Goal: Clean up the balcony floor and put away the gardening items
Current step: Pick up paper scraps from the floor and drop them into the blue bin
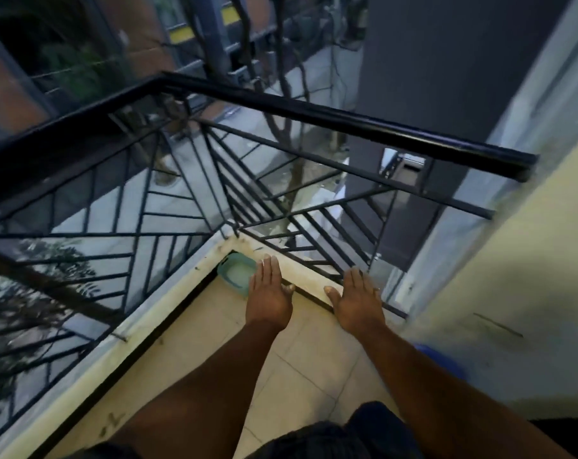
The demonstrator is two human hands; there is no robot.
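Observation:
A small teal container (235, 272) with something pale inside sits on the tiled balcony floor (294, 366), tucked into the corner under the railing. My left hand (269, 289) stretches out flat, palm down, right beside the container's right edge, partly covering it. My right hand (357, 296) is also flat with straight fingers, held over the low cream kerb (309, 276) to the right. Neither hand holds anything.
A black metal railing (314, 111) with diagonal bars encloses the corner, and beyond it is a drop to the street. A cream wall (512, 293) rises on the right, with a blue object (443, 359) low against it. Dark marks dot the kerb (115, 422).

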